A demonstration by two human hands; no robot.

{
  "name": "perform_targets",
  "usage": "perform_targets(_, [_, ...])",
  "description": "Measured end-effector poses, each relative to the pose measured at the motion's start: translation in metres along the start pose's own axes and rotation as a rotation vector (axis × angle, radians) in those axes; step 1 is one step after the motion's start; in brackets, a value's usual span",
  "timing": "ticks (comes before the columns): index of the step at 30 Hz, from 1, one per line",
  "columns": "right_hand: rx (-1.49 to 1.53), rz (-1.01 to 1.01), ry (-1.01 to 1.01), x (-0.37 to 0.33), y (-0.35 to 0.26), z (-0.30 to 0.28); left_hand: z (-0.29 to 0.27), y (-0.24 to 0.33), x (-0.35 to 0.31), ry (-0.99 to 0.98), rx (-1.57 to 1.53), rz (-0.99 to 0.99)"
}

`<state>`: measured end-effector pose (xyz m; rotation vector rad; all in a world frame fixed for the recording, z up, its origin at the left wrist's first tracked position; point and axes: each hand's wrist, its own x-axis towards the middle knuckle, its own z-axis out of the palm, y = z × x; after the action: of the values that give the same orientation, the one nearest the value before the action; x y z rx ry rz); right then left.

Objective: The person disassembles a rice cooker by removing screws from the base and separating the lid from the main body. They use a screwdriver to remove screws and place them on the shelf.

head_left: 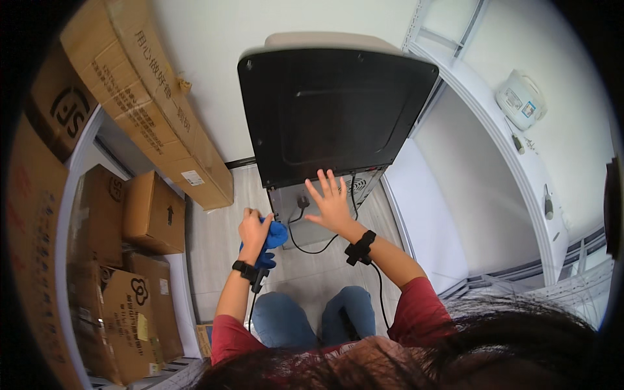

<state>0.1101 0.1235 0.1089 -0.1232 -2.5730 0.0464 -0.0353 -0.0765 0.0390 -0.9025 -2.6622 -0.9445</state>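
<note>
A tall appliance with a black back panel stands in front of me against the wall. Its lower grey part has a round vent, and a black plug with a looping power cord shows there. My right hand is bare, its fingers spread just at the panel's lower edge; whether the tips touch it I cannot tell. Left of the cord, my left hand is closed on a crumpled blue glove, part of which dangles beneath the hand. Black straps with cables circle both wrists.
At left, a shelf holds several cardboard boxes, and a long carton leans upright beside the appliance. On the right, a white shelf carries a white plastic jug and small tools. Light flooring lies below.
</note>
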Motion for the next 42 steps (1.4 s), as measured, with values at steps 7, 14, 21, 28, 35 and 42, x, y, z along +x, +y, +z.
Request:
perform_targets(7, [0.520,-0.086,-0.265,-0.024,-0.040,-0.069,-0.131,0.079,-0.013,-0.129,-0.220,0.445])
perform_targets(14, [0.735,0.076,-0.487,-0.010,-0.063,-0.213,-0.249,0.231,-0.007,-0.365,-0.517,0.995])
perform_targets(21, [0.371,0.350,-0.261,-0.033,-0.020,-0.313,-0.264,0.343,-0.001,-0.488,-0.758,1.311])
perform_targets(28, [0.313,0.989,0.187,-0.034,0.006,-0.491,-0.229,0.416,-0.025,-0.402,-0.670,1.191])
perform_targets(35, [0.292,0.889,0.524,-0.049,0.077,-0.576,-0.136,0.530,-0.047,-0.571,-0.683,0.805])
perform_targets(42, [0.170,0.691,0.661,-0.063,0.126,-0.673,-0.012,0.643,-0.051,-0.559,-0.800,0.575])
